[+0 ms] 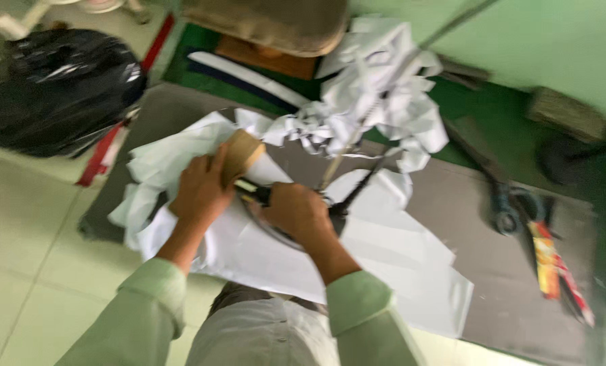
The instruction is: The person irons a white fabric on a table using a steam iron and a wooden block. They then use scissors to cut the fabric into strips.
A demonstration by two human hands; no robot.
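Fingers of the left hand (201, 190) curl shut around a brown tape roll (240, 154), which sits upright just above the white cloth (384, 257). Beside it, the right hand (296, 210) closes on the handle of black scissors (347, 196), their long axis slanting up and away toward the crumpled white pile (377, 95). Right of the cloth lie blue-handled shears (509, 203), then a narrow red-and-yellow packet (550, 261), lengthwise on the grey mat (519, 298).

One head-worn camera looks steeply down, close over the hands (248, 203).
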